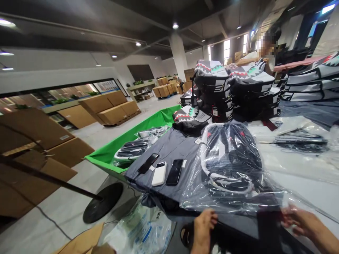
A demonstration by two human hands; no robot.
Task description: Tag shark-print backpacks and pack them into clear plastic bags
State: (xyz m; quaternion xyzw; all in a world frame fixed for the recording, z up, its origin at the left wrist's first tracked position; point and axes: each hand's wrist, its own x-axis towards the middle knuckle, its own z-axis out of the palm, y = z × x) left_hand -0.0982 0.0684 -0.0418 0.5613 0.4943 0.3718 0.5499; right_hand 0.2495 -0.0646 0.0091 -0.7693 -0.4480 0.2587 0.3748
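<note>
A backpack point(230, 151) with white edging and a black mesh side lies inside a clear plastic bag point(196, 190) at the front of the cloth-covered table. My left hand point(204, 225) is closed, its fingers curled at the bag's near edge. On the right, my right hand point(300, 223) has its fingers bent around the bag's loose near corner. The film partly blurs those fingertips. Left of the bag lie a black phone point(174, 172), a white power bank or phone-like device point(159, 173) and another dark phone point(148, 163).
Backpacks with a shark-teeth print point(212, 76) stand stacked at the back. A green-lined bin point(103, 157) left of the table holds bagged backpacks. Clear plastic bags point(296, 141) lie on the right. A person point(265, 46) stands behind the stacks. Cardboard boxes point(34, 130) and a round stand base point(103, 203) are at left.
</note>
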